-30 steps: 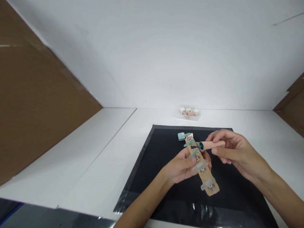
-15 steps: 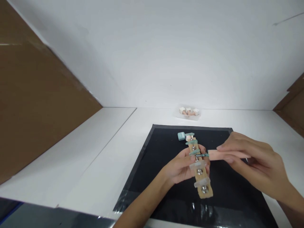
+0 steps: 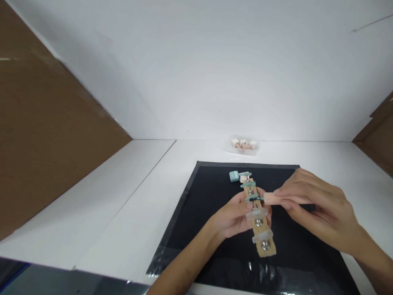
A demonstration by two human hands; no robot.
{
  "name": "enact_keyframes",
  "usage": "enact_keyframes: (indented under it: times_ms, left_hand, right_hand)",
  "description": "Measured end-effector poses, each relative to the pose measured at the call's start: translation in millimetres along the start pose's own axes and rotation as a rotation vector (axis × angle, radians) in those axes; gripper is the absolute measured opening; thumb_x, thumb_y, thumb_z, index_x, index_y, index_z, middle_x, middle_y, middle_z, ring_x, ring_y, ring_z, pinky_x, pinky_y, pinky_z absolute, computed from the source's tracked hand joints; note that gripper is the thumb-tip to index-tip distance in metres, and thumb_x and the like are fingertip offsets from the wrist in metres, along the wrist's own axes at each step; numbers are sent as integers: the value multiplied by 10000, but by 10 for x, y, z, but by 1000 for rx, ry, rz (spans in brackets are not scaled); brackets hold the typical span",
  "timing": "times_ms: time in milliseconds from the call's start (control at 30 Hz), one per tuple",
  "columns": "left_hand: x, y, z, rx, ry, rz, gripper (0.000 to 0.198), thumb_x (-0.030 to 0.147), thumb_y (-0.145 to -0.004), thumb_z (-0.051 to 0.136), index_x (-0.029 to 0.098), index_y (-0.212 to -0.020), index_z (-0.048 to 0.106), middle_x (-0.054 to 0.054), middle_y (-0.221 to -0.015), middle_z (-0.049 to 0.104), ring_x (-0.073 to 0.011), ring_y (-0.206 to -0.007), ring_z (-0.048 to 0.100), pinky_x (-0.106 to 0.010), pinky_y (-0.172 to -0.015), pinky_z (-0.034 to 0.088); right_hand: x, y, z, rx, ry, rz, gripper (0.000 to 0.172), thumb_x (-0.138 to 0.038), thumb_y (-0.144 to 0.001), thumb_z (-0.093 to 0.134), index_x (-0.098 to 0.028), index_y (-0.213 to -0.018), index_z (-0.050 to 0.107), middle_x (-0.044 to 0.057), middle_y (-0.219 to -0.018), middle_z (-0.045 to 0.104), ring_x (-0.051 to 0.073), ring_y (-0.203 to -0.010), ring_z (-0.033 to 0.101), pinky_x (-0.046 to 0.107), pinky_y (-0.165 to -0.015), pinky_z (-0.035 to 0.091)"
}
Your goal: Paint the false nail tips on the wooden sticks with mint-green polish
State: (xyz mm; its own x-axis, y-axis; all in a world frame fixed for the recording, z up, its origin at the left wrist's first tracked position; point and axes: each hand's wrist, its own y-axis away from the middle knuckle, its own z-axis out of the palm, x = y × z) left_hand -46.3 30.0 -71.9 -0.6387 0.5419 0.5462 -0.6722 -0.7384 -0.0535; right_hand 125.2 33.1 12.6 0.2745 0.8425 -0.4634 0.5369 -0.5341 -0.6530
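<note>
Wooden strip [image 3: 259, 228]: in left grip [image 3: 231, 215], over black mat [image 3: 211, 200]; long axis near-to-far, far end leaning slightly left.
Left grip: closed round strip from its left, thumb at left edge, fingers showing past right edge; looks like a secure hold.
Right grip [image 3: 319, 205]: right of strip, pinched on pink handle [image 3: 272, 199] between thumb and fingers; nothing else visibly held.
Brush [image 3: 259, 199]: at handle's left end, pointing left, roughly crosswise to strip; bristles at third green nail tip [image 3: 249, 199] from strip's far end, contact too fine to confirm.
Nearer to that tip: left grip, thumb just beside; right grip farther off, handle and brush between.
Nail tips: five, crosswise on strip; three green toward far end, two clear [image 3: 262, 236] toward near end.
Screw heads [image 3: 265, 245]: five visible, silver, along strip.
Green block [image 3: 233, 176]: one, on mat, left of strip's far end.
White block [image 3: 243, 179]: one, at strip's far end, partly hidden.
Clear tray [image 3: 229, 148]: one, well beyond strip's far end, off mat, on white surface [image 3: 147, 213].
Tray contents: three pink pieces with white ends [image 3: 235, 142].
Singles: strip, handle, brush, mat.
</note>
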Motion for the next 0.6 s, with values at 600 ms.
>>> enact_keyframes:
  times_ms: [600]
  left_hand:
    - [15, 13, 25, -5, -72, -27, 377, 325, -653, 741, 142, -906, 531, -12, -699, 642, -129, -608, 622, -247, -606, 467]
  right_hand:
    - [10, 23, 2, 63, 27, 62, 193, -69, -798, 515, -225, -831, 623, 7, -602, 636, 131, -508, 510, 281, -487, 391]
